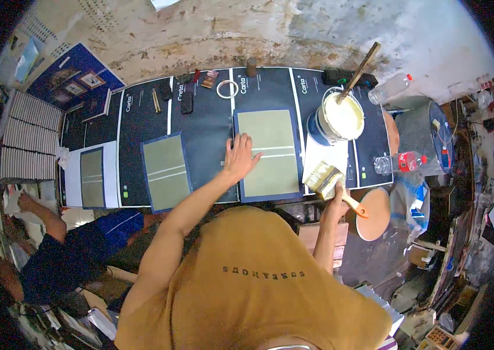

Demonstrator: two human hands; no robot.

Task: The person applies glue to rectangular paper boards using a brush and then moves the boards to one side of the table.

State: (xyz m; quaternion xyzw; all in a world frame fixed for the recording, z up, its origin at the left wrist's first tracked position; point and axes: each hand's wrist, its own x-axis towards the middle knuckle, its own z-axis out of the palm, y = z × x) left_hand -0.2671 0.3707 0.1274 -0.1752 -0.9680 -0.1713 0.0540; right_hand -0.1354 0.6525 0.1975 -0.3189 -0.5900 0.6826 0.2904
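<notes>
My left hand (240,158) lies with its fingers spread on the left part of a grey-green panel (267,128) with dark blue edges and two pale strips across it. In my right hand (334,205) is a wide paintbrush (324,178), gripped by its handle, which ends in orange. Its bristles look coated with cream paste and hang over a white sheet (320,154) at the table's right side. Behind the brush stands a bucket (318,129) of cream paste with a wooden stick (363,67) in it. Two similar panels (168,169) (91,175) lie further left.
Dark printed sheets (209,169) cover the table. A tape roll (227,89) and small dark blocks (187,102) sit along the back. Plastic bottles (401,162) (391,88) are at the right, near a grey drum (419,131). Stacked boards (28,140) and another person's arm (45,216) are at left.
</notes>
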